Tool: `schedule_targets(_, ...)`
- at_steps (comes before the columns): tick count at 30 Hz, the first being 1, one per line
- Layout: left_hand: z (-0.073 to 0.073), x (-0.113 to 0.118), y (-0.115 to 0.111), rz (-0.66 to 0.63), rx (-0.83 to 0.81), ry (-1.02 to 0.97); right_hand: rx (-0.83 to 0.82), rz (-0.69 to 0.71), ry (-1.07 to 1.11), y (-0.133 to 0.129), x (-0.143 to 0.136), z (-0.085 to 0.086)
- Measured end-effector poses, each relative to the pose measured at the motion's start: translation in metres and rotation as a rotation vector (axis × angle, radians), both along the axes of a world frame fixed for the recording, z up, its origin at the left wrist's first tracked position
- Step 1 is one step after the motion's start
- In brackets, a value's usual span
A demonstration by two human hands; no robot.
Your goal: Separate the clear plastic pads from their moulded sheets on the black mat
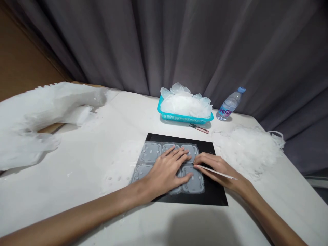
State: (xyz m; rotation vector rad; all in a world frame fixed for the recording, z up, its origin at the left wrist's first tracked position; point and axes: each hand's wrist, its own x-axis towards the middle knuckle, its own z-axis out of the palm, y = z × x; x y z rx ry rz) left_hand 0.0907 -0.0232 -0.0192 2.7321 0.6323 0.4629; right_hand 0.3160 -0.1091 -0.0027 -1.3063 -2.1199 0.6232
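A translucent moulded plastic sheet [193, 182] with rounded rectangular panels lies on a black mat [215, 194]. My left hand [167, 169] rests flat on the sheet with its fingers spread, hiding its middle panels. At the sheet's right edge, my right hand [217, 167] is closed around a thin white pen-like tool [220, 173]. Its tip points at the seam between the upper and lower right panels, close to my left fingertips. The tip itself is too small to make out.
Beyond the mat stands a turquoise basket [186, 118] heaped with translucent pieces. Small pink-handled snips [201, 128] lie before it, and a water bottle [229, 104] stands to its right. A pile of clear plastic scraps [248, 148] lies right; rolled white sheeting [51, 106] lies left.
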Motion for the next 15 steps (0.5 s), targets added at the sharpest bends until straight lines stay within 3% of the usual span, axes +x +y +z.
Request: schedule_targets(15, -0.002, -0.0004, 0.0009, -0.002, 0.004, -0.02, 0.014, -0.017, 0.091, -0.0022, 0.0015, -0.004)
